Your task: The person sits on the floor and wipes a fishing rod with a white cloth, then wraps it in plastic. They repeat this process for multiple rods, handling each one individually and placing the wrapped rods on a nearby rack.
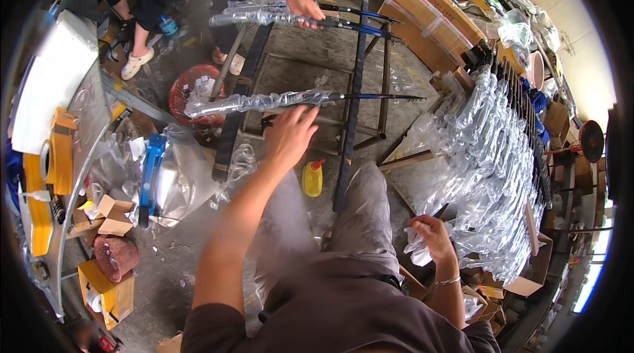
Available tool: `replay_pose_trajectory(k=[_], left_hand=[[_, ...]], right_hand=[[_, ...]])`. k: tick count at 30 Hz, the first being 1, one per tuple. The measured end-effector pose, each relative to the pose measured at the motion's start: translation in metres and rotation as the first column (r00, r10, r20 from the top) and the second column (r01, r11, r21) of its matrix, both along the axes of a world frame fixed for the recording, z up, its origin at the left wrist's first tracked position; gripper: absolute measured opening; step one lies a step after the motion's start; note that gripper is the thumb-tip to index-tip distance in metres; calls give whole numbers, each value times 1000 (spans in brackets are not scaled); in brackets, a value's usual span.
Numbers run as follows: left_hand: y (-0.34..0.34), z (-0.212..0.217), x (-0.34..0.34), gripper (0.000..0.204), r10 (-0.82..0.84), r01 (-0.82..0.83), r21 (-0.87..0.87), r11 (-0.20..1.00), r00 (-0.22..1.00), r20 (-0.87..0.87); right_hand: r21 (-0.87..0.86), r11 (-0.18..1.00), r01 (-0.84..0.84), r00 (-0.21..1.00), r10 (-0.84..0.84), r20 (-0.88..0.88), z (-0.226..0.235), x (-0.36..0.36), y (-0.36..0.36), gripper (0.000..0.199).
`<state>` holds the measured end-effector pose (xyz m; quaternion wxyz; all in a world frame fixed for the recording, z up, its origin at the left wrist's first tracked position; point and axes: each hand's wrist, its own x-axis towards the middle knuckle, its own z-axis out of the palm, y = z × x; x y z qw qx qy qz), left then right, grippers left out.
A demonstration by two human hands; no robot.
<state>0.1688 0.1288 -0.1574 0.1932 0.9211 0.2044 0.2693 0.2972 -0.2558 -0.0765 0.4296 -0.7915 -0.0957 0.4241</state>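
Note:
A blue-black rod (370, 96), apparently a fishing rod, lies across two padded bars, its left part in a clear plastic sleeve (264, 101). Just below that sleeve is my left hand (290, 135), fingers spread; whether the fingertips touch it I cannot tell. My right hand (434, 237), low on the right, is closed on crumpled white wrapping (417, 248). A dark pointed thing (441, 210) sticks up beside its fingers, too small to name. Farther off, a co-worker's hand (304, 9) rests on two more sleeved rods (257, 17).
The metal frame (352, 135) stands before my knees, with a yellow bottle (312, 179) beneath it. Many sleeved rods (489, 175) lean at my right. A red basket (191, 85), a blue tool (152, 171) and cardboard boxes (432, 19) surround the frame.

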Motion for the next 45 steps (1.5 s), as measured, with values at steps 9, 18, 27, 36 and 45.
replay_pose_trajectory(k=[9,18,27,36,45], left_hand=[[58,-62,83,53,42,41,163,986,879,-475],[43,-1,35,42,107,-33,219,975,935,-337],[2,179,-14,38,52,11,-323,946,981,188],[-68,237,-30,20,95,396,-737,547,846,525],[-94,192,-51,26,-94,324,-770,549,940,329]], right_hand=[[-118,992,-44,999,41,-29,-2,-24,5,23],[-124,980,-153,984,163,75,-6,-16,26,23],[215,784,-583,799,504,327,26,-29,121,46],[572,566,-594,805,402,437,17,-108,198,39],[518,630,-579,766,203,610,59,-88,183,35]])
